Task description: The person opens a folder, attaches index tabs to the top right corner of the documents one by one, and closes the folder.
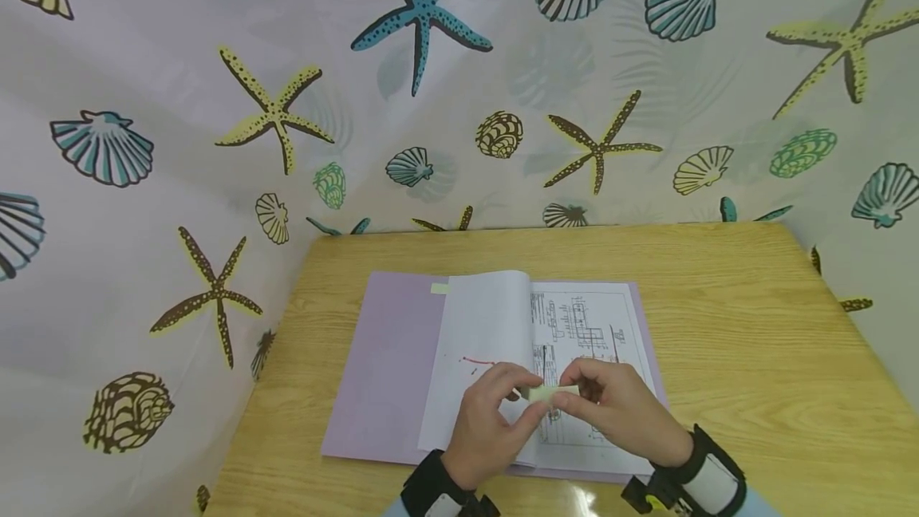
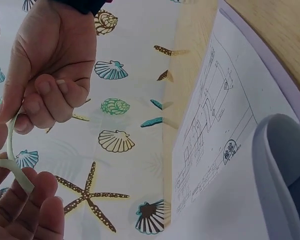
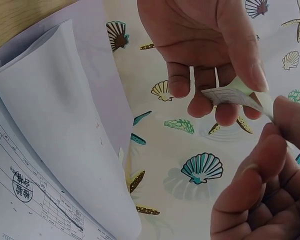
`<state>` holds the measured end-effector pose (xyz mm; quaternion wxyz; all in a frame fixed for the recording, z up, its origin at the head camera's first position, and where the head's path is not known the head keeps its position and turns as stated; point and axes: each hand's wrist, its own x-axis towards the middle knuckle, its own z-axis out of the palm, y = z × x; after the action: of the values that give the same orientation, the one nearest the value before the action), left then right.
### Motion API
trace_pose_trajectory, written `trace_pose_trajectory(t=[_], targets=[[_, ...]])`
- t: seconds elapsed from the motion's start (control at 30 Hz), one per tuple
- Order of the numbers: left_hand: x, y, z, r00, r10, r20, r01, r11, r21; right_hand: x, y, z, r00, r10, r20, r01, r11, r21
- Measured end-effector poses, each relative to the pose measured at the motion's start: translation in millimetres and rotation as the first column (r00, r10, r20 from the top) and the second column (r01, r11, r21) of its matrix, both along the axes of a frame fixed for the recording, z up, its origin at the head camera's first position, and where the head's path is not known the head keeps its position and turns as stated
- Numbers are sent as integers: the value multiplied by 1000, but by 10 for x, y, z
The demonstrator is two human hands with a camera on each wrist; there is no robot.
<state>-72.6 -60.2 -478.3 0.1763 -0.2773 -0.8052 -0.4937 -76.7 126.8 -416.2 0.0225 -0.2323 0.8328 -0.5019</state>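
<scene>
Both hands meet over an open lilac folder (image 1: pixel 391 365), pinching a small pale yellow-green paper strip (image 1: pixel 542 394) that looks like sticky notes. My left hand (image 1: pixel 491 417) has its thumb and index finger at the strip's left end. On the right end, the thumb and index finger of my right hand (image 1: pixel 621 405) grip it. Two layers of the strip (image 2: pixel 20 176) part in a fork in the left wrist view. Seen from the right wrist, the strip (image 3: pixel 230 95) is bent, with faint print on one face. Below lies a page with a technical drawing (image 1: pixel 585 325).
A turned white page (image 1: pixel 481 321) curves up at the folder's middle. Another pale green tab (image 1: pixel 439 289) sticks to the upper inside of the left cover. The wooden table (image 1: pixel 761 341) extends around the folder, backed by a cloth (image 1: pixel 459 166) printed with shells and starfish.
</scene>
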Motion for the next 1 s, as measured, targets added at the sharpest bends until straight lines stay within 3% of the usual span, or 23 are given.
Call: trace_pose_trajectory(t=[0.3,0.4,0.6,0.67,0.83,1.0], targets=[[9,-31,-21,993,-27,119,19,998,68,0,27,-48,999,-17,27,18,999,-34],[8,-37,-34,995,-16,97,11,998,59,7,26,-55,999,-28,22,29,999,-46],[18,-57,-51,998,66,19,-66,998,-13,35,8,-54,999,-52,-16,51,996,-67],[23,-61,-52,999,52,10,-52,999,-13,46,-3,-53,997,-60,-39,57,996,-72],[34,-59,-56,999,-53,-11,53,999,10,65,-26,-51,992,-78,-98,70,994,-78],[53,-54,-67,1000,1,31,-1,1000,10,69,-38,-44,985,-100,-141,92,994,-65]])
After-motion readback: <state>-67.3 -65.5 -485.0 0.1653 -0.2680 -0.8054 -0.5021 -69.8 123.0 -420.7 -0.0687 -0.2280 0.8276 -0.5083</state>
